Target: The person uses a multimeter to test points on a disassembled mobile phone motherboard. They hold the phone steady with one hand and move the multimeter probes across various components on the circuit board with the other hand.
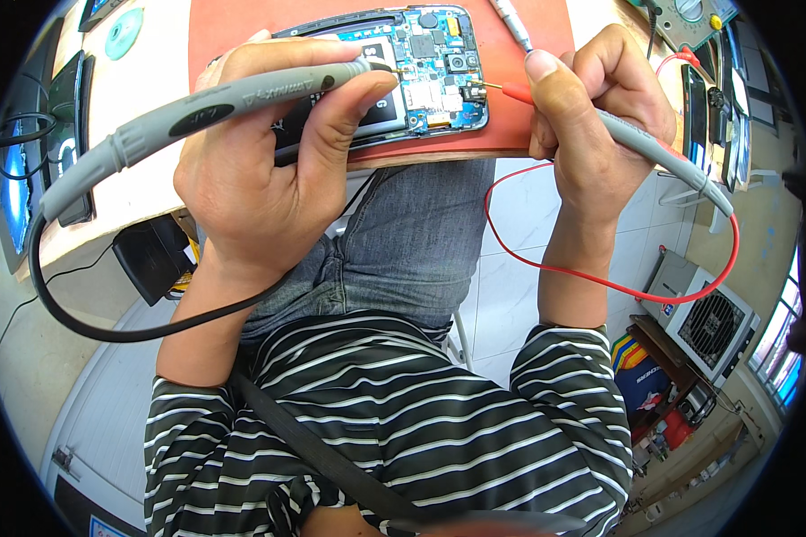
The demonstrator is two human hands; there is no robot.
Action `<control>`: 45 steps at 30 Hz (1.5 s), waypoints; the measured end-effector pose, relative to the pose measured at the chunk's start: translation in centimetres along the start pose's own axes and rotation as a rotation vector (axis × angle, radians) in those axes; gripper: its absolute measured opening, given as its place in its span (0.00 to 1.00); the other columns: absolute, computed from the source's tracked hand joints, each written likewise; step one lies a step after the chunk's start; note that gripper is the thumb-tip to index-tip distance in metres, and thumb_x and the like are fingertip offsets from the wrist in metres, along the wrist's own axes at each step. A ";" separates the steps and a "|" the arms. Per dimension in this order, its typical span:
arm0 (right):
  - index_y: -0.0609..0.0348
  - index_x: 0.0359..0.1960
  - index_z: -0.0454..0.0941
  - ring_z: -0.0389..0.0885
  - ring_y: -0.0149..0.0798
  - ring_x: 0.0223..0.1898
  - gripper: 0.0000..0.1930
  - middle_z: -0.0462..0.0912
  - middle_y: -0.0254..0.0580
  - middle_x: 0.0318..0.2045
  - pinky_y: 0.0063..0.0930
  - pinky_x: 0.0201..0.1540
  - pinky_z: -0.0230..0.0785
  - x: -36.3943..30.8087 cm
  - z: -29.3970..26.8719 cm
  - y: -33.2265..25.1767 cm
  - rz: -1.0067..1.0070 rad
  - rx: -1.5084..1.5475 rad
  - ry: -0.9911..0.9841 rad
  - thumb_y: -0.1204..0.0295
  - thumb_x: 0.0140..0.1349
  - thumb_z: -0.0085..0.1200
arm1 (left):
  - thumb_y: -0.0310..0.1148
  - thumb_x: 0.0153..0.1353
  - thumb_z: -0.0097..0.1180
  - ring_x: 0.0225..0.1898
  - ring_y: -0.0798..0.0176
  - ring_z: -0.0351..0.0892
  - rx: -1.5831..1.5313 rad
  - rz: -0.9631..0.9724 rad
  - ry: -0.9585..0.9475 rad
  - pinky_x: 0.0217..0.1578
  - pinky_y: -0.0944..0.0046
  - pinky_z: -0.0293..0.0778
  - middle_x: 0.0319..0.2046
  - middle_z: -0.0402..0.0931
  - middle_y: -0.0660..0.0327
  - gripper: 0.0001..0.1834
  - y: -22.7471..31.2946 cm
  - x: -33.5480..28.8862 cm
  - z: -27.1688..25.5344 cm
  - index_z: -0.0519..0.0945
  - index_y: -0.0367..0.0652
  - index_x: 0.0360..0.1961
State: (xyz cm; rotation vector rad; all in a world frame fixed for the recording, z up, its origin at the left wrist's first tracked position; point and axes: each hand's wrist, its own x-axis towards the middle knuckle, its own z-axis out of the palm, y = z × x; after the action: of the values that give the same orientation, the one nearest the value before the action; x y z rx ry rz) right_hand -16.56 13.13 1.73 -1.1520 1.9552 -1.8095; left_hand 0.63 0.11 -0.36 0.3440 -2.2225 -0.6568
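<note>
An opened smartphone (425, 49) lies with its blue circuit board and black-and-white battery (381, 112) showing. My left hand (251, 183) is closed around a grey test probe (269, 89) with a black cable. Its metal tip is at the board beside the battery. Closed too, my right hand (600, 134) grips a red-and-grey test probe (645, 143) with a red cable, its thin tip at the phone's right edge. Whether either tip touches metal I cannot tell. A grey pen-shaped tool (512, 22) extends from the top edge to beside my right thumb.
Under the phone is an orange-red mat (237, 16) on a wooden table. A multimeter (690, 13) sits at the far right, near a stack of dark flat devices (695, 103). On the left are a green disc (124, 34) and dark devices (67, 134). Both probe cables loop beside my forearms.
</note>
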 end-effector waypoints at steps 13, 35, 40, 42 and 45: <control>0.54 0.21 0.62 0.62 0.18 0.09 0.16 0.70 0.31 0.10 0.13 0.12 0.53 0.0 0.0 0.1 -0.007 0.025 -0.009 0.82 0.60 0.57 | 0.27 0.60 0.64 0.45 0.60 0.83 -0.008 0.012 0.010 0.49 0.64 0.78 0.41 0.82 0.55 0.11 -0.1 0.0 0.1 0.82 0.30 0.42; 0.54 0.21 0.61 0.61 0.17 0.09 0.17 0.69 0.30 0.11 0.12 0.11 0.53 0.0 0.1 0.0 0.002 0.019 -0.018 0.82 0.60 0.57 | 0.27 0.61 0.64 0.44 0.60 0.83 0.004 0.018 0.002 0.48 0.65 0.78 0.41 0.82 0.55 0.11 0.0 0.1 -0.1 0.82 0.30 0.42; 0.54 0.21 0.61 0.61 0.17 0.09 0.17 0.68 0.29 0.11 0.13 0.11 0.53 0.1 0.1 0.1 -0.018 0.030 -0.015 0.82 0.60 0.57 | 0.26 0.61 0.64 0.44 0.61 0.83 -0.014 -0.035 -0.010 0.48 0.65 0.78 0.41 0.82 0.54 0.12 0.2 -0.1 0.0 0.82 0.29 0.42; 0.54 0.21 0.61 0.61 0.17 0.09 0.17 0.68 0.29 0.11 0.13 0.11 0.54 0.1 0.1 0.1 -0.017 0.028 -0.011 0.82 0.60 0.57 | 0.26 0.61 0.64 0.44 0.61 0.83 -0.010 -0.017 -0.007 0.48 0.65 0.78 0.41 0.82 0.54 0.12 0.2 0.0 0.0 0.81 0.29 0.43; 0.54 0.21 0.61 0.61 0.17 0.09 0.17 0.68 0.29 0.11 0.13 0.11 0.54 0.1 0.1 0.1 -0.009 0.030 -0.013 0.82 0.60 0.58 | 0.27 0.61 0.64 0.44 0.61 0.83 -0.011 0.002 0.005 0.48 0.65 0.78 0.41 0.82 0.54 0.12 0.0 0.1 0.0 0.81 0.29 0.43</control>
State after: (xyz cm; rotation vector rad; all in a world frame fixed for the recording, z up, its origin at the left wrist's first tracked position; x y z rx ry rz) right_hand -16.61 13.03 1.61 -1.1619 1.9129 -1.8247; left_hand 0.56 0.13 -0.32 0.3380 -2.2135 -0.6665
